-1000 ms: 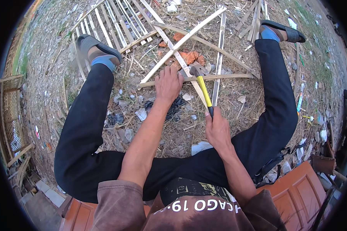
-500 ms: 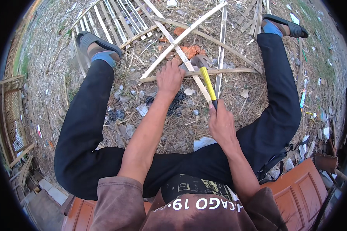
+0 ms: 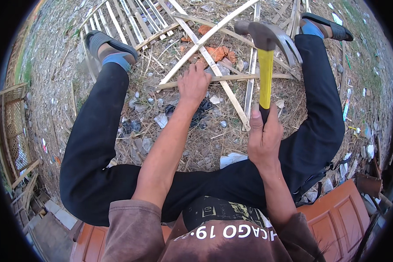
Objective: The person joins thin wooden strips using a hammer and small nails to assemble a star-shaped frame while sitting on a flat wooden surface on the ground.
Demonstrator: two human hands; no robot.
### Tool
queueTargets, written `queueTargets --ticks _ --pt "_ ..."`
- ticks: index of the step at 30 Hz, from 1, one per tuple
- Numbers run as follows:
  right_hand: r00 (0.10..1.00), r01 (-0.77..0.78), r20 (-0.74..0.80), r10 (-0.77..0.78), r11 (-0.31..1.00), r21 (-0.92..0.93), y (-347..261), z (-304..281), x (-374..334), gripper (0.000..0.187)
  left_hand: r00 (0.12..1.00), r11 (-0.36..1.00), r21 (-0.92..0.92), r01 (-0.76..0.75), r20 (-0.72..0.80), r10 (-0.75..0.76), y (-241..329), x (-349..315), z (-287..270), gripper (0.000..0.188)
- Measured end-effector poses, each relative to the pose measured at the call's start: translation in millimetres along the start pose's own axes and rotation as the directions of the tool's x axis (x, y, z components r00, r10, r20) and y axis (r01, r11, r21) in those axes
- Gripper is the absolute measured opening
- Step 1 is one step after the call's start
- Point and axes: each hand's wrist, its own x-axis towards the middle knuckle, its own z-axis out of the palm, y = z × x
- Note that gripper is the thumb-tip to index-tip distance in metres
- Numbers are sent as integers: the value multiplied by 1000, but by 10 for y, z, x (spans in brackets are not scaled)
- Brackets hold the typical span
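My right hand (image 3: 263, 137) grips the black end of a claw hammer (image 3: 266, 52) with a yellow handle; its steel head is raised high above the ground, claw pointing right. My left hand (image 3: 194, 84) presses down on crossed bamboo slats (image 3: 214, 78) lying on the straw-covered ground between my spread legs. The slats form a rough lattice, with one horizontal strip under my left fingers. Broken orange brick pieces (image 3: 217, 53) lie just beyond that hand.
A finished panel of parallel bamboo slats (image 3: 126, 22) lies at the upper left near my left sandal (image 3: 105, 43). Litter and straw cover the ground. I sit on an orange-brown panelled board (image 3: 336, 214). A wooden frame (image 3: 13, 113) stands at the far left.
My right hand has lifted the hammer from low over the slats to a raised position, head up. My left hand has stayed on the crossed slats.
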Motion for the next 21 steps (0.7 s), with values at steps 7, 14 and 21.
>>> queueTargets --ticks 7,14,21 --pt "981 -93 144 127 971 -218 547 293 -126 16 1000 1000 -28 8 -13 -8 -22 2 9 22" --pt "983 -98 131 130 969 -226 630 360 -167 16 999 1000 -13 -17 -28 17 -10 9 22 23" --pt "996 -52 70 57 996 -67 204 136 -49 17 1000 1000 -10 8 -11 -8 -9 13 2 22"
